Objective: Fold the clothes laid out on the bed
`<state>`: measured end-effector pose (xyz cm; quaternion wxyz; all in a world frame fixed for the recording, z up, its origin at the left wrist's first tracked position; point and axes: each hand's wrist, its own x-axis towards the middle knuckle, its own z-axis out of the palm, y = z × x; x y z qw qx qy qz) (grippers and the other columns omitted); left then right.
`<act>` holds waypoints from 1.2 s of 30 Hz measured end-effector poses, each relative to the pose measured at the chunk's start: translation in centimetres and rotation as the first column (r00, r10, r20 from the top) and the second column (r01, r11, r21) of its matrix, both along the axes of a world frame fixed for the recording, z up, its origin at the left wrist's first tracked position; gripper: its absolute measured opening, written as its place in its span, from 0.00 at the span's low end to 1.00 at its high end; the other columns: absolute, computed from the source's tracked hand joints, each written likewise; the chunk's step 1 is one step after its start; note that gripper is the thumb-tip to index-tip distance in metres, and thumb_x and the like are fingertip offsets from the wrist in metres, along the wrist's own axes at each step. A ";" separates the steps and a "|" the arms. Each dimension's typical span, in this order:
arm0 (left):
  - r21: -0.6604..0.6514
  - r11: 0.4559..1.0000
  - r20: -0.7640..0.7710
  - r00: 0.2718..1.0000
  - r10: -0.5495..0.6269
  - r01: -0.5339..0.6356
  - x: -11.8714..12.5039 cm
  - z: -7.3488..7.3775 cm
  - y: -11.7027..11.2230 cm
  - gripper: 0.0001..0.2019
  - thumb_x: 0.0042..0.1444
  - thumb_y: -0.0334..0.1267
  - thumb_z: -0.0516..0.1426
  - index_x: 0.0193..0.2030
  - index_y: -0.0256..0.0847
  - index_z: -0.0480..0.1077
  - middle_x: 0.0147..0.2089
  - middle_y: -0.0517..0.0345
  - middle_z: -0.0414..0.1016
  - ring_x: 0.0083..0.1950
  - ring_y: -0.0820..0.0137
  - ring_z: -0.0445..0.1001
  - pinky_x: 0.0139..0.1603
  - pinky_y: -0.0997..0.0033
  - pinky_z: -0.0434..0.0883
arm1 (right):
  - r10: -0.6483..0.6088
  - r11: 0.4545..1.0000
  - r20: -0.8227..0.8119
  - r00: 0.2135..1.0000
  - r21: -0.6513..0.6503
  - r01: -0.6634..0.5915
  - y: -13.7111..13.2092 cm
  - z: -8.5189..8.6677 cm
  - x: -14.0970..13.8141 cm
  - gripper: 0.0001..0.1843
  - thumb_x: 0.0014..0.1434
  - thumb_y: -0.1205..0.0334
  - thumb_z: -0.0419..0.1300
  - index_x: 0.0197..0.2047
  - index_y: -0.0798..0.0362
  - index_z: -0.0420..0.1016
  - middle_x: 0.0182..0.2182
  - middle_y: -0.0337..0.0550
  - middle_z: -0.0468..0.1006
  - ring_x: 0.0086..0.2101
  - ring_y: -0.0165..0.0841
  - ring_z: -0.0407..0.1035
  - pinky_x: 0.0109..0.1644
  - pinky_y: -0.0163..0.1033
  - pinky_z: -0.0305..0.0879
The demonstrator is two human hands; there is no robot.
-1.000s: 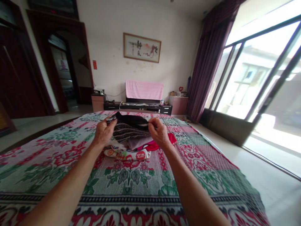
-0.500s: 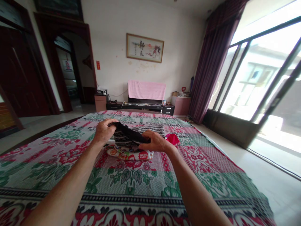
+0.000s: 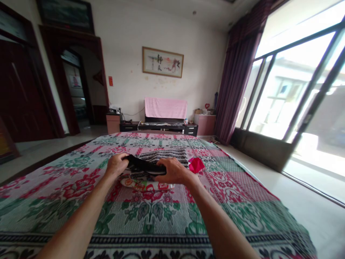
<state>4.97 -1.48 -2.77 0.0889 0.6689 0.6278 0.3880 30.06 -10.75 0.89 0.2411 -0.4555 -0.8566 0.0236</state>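
A black-and-white striped knit garment (image 3: 172, 154) with a plain black band lies bunched on the flowered bedspread (image 3: 151, 212). My left hand (image 3: 117, 165) pinches the left end of the black band. On the other end, my right hand (image 3: 172, 171) is closed, thumb on the near side. Between the two hands the band sags slightly. Beneath the garment is a folded cloth item with colourful print and lettering (image 3: 147, 185), partly covered. Just right of my right hand rests a small bright red cloth (image 3: 196, 165).
Past the bedspread's far edge stands a low black cabinet (image 3: 129, 127) with a pink cloth (image 3: 165, 108) draped over something above it. Purple curtains (image 3: 231, 82) and a large glazed door (image 3: 291, 97) are on the right. Doorways are at the left.
Both hands have come down with the black band, which now sits lower, close to the striped fabric. The view has tilted up a little.
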 end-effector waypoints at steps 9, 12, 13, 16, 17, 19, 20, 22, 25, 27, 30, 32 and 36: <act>0.050 0.996 0.036 0.996 0.079 -0.080 -0.5 0.5 0.1 0.15 0.42 0.36 0.53 0.34 0.47 0.79 0.29 0.57 0.81 0.38 0.58 0.78 0.37 0.68 0.70 | -0.064 0.963 0.219 0.974 -0.244 0.118 -1.4 1.4 0.9 0.14 0.46 0.51 0.64 0.31 0.52 0.80 0.24 0.41 0.76 0.25 0.31 0.66 0.25 0.33 0.50; 0.072 0.994 0.038 0.996 0.076 -0.079 -0.5 0.7 0.0 0.15 0.42 0.37 0.53 0.33 0.47 0.79 0.30 0.57 0.81 0.38 0.59 0.78 0.37 0.68 0.70 | -0.041 0.965 0.218 0.975 -0.245 0.096 -1.3 1.6 1.0 0.14 0.45 0.50 0.65 0.30 0.53 0.79 0.24 0.40 0.75 0.25 0.29 0.65 0.25 0.33 0.50; 0.071 0.994 0.033 0.996 0.082 -0.084 -0.5 0.8 0.0 0.15 0.42 0.37 0.53 0.33 0.47 0.79 0.30 0.57 0.81 0.38 0.59 0.78 0.37 0.68 0.70 | -0.049 0.966 0.198 0.979 -0.238 0.096 -1.3 1.6 1.1 0.15 0.44 0.51 0.66 0.31 0.53 0.79 0.25 0.39 0.76 0.26 0.29 0.65 0.25 0.32 0.50; 0.074 0.991 0.032 0.994 0.109 -0.111 -0.6 1.2 -0.2 0.14 0.43 0.39 0.53 0.33 0.46 0.79 0.30 0.56 0.80 0.37 0.58 0.77 0.37 0.68 0.70 | -0.059 0.958 0.116 0.992 -0.274 0.089 -1.2 1.9 1.8 0.13 0.44 0.56 0.65 0.34 0.52 0.78 0.26 0.38 0.75 0.26 0.27 0.64 0.25 0.31 0.52; 0.077 0.989 0.042 0.992 0.119 -0.122 -0.7 1.4 -0.3 0.14 0.43 0.40 0.53 0.33 0.46 0.79 0.29 0.56 0.80 0.37 0.58 0.77 0.36 0.68 0.70 | -0.048 0.949 0.084 0.995 -0.308 0.071 -1.3 2.1 2.1 0.12 0.44 0.58 0.65 0.34 0.52 0.77 0.25 0.36 0.75 0.25 0.27 0.64 0.25 0.31 0.53; 0.103 0.983 0.088 0.986 0.143 -0.152 -0.9 1.7 -0.4 0.14 0.44 0.42 0.53 0.33 0.45 0.79 0.29 0.56 0.80 0.36 0.59 0.77 0.35 0.68 0.70 | -0.001 0.922 -0.015 1.000 -0.388 -0.005 -1.4 2.5 2.6 0.10 0.45 0.61 0.63 0.34 0.53 0.76 0.24 0.35 0.73 0.24 0.26 0.63 0.24 0.30 0.54; 0.122 0.978 0.123 0.980 0.156 -0.171 -1.0 1.8 -0.5 0.15 0.45 0.42 0.53 0.34 0.45 0.79 0.30 0.56 0.80 0.36 0.59 0.77 0.35 0.69 0.70 | 0.031 0.905 -0.094 0.995 -0.419 -0.068 -1.5 2.7 2.8 0.10 0.47 0.60 0.62 0.35 0.53 0.76 0.24 0.34 0.73 0.24 0.25 0.63 0.24 0.30 0.55; 0.180 0.961 0.208 0.963 0.171 -0.210 -1.2 2.2 -0.6 0.17 0.46 0.42 0.52 0.38 0.43 0.78 0.34 0.56 0.81 0.38 0.60 0.77 0.37 0.69 0.70 | 0.076 0.886 -0.277 0.958 -0.422 -0.192 -1.6 3.0 3.1 0.11 0.51 0.58 0.61 0.37 0.53 0.75 0.24 0.34 0.72 0.24 0.25 0.64 0.26 0.30 0.58; 0.223 0.957 0.279 0.953 0.119 -0.185 -1.3 2.8 -0.7 0.19 0.46 0.41 0.52 0.42 0.43 0.78 0.38 0.57 0.81 0.41 0.61 0.77 0.40 0.70 0.71 | 0.041 0.969 -0.430 0.902 -0.204 -0.142 -1.0 2.9 3.6 0.11 0.54 0.58 0.58 0.39 0.53 0.75 0.27 0.36 0.74 0.28 0.28 0.66 0.31 0.33 0.63; 0.178 0.981 0.226 0.973 0.035 -0.077 -1.1 3.1 -0.8 0.18 0.44 0.40 0.53 0.40 0.45 0.78 0.37 0.59 0.82 0.41 0.62 0.78 0.40 0.71 0.71 | -0.050 0.996 -0.414 0.909 0.043 0.074 -0.2 2.5 4.0 0.08 0.52 0.62 0.59 0.37 0.52 0.76 0.33 0.40 0.76 0.34 0.31 0.69 0.39 0.37 0.64; 0.069 0.995 0.027 0.997 -0.079 0.077 -0.2 3.5 -1.2 0.15 0.42 0.40 0.54 0.36 0.45 0.79 0.37 0.58 0.82 0.42 0.61 0.78 0.40 0.71 0.71 | -0.219 0.917 -0.361 0.907 0.240 0.317 0.8 1.9 4.5 0.05 0.52 0.63 0.59 0.32 0.52 0.77 0.36 0.44 0.76 0.38 0.34 0.69 0.43 0.40 0.63; 0.065 0.990 -0.101 0.988 -0.119 0.126 0.7 3.7 -1.7 0.13 0.44 0.41 0.54 0.34 0.44 0.79 0.38 0.57 0.81 0.43 0.60 0.77 0.43 0.71 0.71 | -0.280 0.902 -0.366 0.888 0.215 0.374 1.0 1.8 4.6 0.09 0.55 0.59 0.58 0.28 0.52 0.77 0.32 0.44 0.76 0.33 0.33 0.69 0.40 0.39 0.62; 0.319 0.924 -0.135 0.975 -0.175 0.210 2.3 4.7 -3.1 0.15 0.49 0.43 0.53 0.36 0.42 0.78 0.48 0.54 0.79 0.51 0.61 0.75 0.54 0.69 0.68 | -0.170 0.916 -0.490 0.855 0.240 0.320 0.6 2.3 3.7 0.12 0.57 0.54 0.57 0.29 0.51 0.77 0.31 0.42 0.76 0.33 0.33 0.68 0.39 0.37 0.62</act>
